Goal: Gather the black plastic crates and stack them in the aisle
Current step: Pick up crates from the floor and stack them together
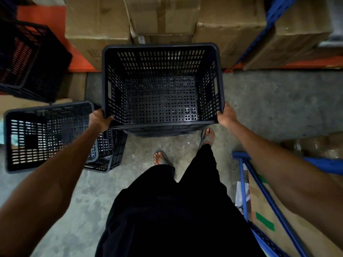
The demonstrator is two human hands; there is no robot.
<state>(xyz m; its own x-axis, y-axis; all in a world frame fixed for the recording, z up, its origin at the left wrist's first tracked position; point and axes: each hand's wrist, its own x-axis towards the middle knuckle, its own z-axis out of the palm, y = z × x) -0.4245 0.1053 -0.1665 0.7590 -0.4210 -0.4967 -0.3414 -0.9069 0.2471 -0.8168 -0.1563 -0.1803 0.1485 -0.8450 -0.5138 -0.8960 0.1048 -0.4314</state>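
A black perforated plastic crate (pixel 161 86) is held upright in front of me, empty, above the concrete floor. My left hand (pixel 99 118) grips its near left corner and my right hand (pixel 227 115) grips its near right corner. Lower edges of another crate (pixel 163 131) show just beneath it. To the left, a second black crate (pixel 46 136) sits on the floor over another crate (pixel 109 154). A further black crate (pixel 31 60) lies tilted at the upper left.
Cardboard boxes (pixel 163 17) fill the orange and blue shelving ahead. A blue rack frame (pixel 259 191) with a taped box stands close at my right. My sandalled feet (pixel 207 136) are on the grey floor (pixel 278 101).
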